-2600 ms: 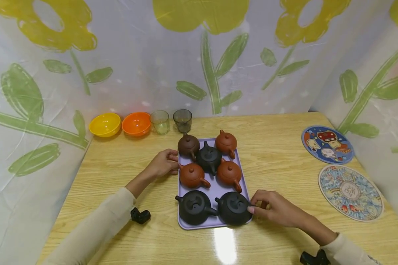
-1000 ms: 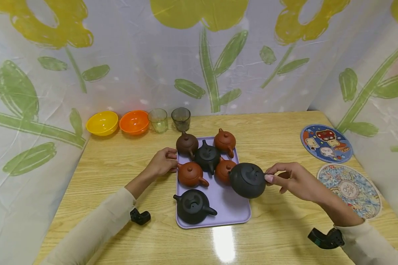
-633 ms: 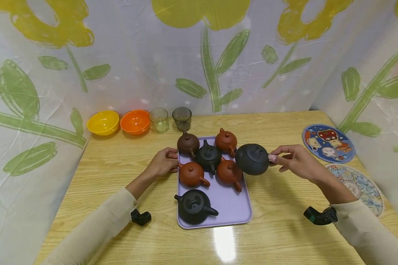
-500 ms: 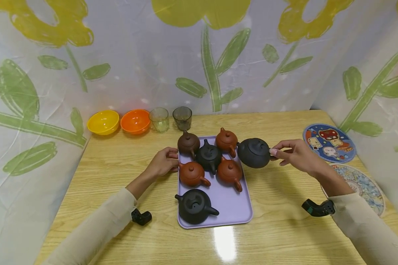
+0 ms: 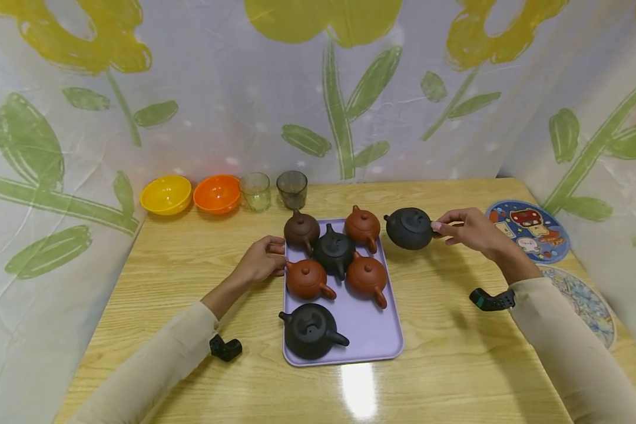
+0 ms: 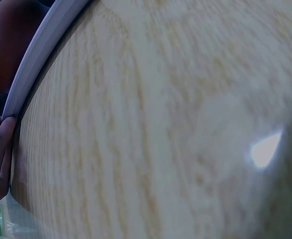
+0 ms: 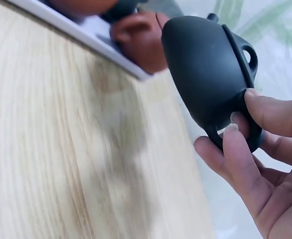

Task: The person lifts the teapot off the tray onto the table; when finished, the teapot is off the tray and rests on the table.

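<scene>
My right hand [image 5: 471, 231] pinches the handle of a black teapot [image 5: 409, 228], held in the air beyond the right edge of a lilac tray [image 5: 371, 335]. In the right wrist view, thumb and fingers close round the loop handle of the black teapot [image 7: 205, 69], and its shadow falls on the wood. My left hand [image 5: 261, 259] holds the tray's left rim; in the left wrist view its fingers [image 6: 4, 137] meet the rim [image 6: 41, 45]. On the tray stand a dark brown teapot [image 5: 301, 229], several reddish ones [image 5: 306, 280], a black teapot [image 5: 333, 250] and a larger black teapot [image 5: 310, 331].
Along the back left of the wooden table [image 5: 191, 259] stand a yellow bowl [image 5: 166, 195], an orange bowl [image 5: 217, 194], a greenish glass [image 5: 255, 191] and a grey glass [image 5: 292, 189]. Two round mats, one blue [image 5: 532, 229] and one patterned [image 5: 588, 306], lie at the right.
My right hand has lifted the black teapot from the tray's front right corner and carried it back and right, past the tray's edge. The left hand has stayed at the rim.
</scene>
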Available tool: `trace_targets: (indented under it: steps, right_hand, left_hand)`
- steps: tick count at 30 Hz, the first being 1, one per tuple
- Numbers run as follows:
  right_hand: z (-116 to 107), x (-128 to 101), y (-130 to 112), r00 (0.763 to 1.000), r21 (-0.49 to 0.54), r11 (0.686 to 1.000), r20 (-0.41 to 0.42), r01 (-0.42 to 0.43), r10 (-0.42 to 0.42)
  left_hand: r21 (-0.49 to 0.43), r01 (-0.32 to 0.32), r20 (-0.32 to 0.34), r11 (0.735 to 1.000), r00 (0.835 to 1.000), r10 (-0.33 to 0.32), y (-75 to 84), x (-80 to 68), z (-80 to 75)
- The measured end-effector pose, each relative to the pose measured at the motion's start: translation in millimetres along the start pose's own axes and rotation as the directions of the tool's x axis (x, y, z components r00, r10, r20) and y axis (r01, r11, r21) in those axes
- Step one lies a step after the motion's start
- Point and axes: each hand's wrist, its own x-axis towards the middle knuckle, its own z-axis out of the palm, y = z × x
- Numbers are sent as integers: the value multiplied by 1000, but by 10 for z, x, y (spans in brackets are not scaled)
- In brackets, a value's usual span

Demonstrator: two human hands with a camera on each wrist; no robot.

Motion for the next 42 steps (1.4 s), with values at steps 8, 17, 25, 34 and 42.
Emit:
trace_targets:
  steps: [8, 17, 25, 34, 42]
  right_hand:
    - [-64, 249, 201, 999, 8, 999, 8, -45, 45]
    - [-73, 530, 365, 996, 42, 995, 26, -89, 88]
    - [-54, 725, 370, 996, 56, 995, 36, -81, 79]
    - [-17, 911, 364, 993, 76, 991, 45, -111, 108]
    - [2, 980, 381, 993, 30, 993, 48, -111, 110]
  left_hand:
    - [-10, 3, 7, 1000, 1000, -3, -9, 16, 9]
    - [-9, -5, 7, 1000, 1000, 6, -23, 5, -24]
    - [-17, -3, 9, 1000, 1000, 3, -32, 7, -22]
    - [-7, 14, 10, 1000, 1000, -14, -34, 25, -25]
    - [-17, 13, 15, 1000, 1000, -12, -27, 16, -18]
